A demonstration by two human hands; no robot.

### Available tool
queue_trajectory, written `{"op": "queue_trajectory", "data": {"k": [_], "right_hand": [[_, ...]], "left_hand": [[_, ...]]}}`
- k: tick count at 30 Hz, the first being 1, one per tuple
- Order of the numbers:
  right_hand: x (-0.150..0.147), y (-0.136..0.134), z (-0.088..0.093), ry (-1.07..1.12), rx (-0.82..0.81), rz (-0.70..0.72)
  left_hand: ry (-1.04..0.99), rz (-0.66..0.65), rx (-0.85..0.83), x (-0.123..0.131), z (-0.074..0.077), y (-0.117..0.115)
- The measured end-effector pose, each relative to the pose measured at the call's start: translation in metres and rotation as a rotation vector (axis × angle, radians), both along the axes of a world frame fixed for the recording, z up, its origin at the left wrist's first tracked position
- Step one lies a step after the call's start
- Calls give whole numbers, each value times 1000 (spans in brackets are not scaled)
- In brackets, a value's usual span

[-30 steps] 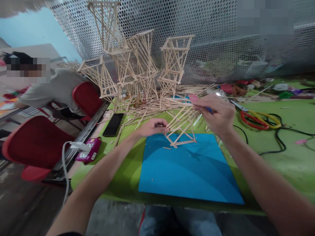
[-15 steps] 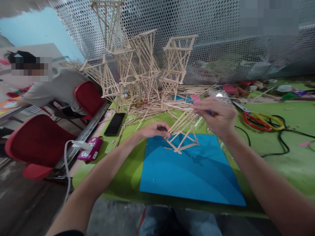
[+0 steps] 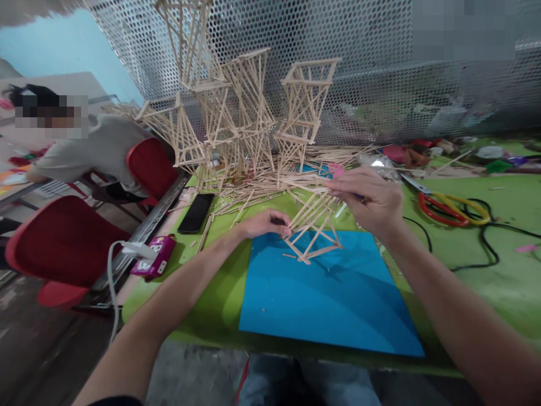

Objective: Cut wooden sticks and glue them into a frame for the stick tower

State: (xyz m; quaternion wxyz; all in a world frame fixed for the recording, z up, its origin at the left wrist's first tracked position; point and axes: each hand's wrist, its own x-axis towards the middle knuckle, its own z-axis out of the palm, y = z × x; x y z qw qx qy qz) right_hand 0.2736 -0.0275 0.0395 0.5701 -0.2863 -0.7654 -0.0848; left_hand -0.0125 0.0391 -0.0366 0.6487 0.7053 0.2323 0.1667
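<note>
A small frame of thin wooden sticks [image 3: 323, 249] stands tilted over a blue sheet [image 3: 321, 304], its square end low and several sticks slanting up from it. My left hand [image 3: 267, 223] pinches the frame's left corner between thumb and fingers. At the upper end of the slanting sticks, my right hand [image 3: 374, 197] is closed in a pinch on a thin wooden stick. Its fingertips partly cover where that stick meets the others. Loose wooden sticks [image 3: 262, 183] lie heaped just behind both hands.
Behind the heap rise stick towers [image 3: 249, 101] before a perforated metal screen [image 3: 372, 34]. Scissors [image 3: 452, 208] and a black cord [image 3: 486, 242] lie right. A phone [image 3: 196, 213] and a purple box with a white plug [image 3: 154, 256] are left. A person sits beyond a red chair [image 3: 59, 248].
My right hand has shifted slightly left along the top of the sticks. My left hand and the frame stay almost where they were.
</note>
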Motion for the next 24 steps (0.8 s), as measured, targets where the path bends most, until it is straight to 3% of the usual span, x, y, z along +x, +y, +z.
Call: {"op": "queue_trajectory", "data": {"k": [12,24], "right_hand": [[-5,-8,7,32,-86,7],[0,1,4,10,-13,38]], "left_hand": [[-40,-16,3,-2,-7,5],[-16,1,-10,-1,-6,5]]}}
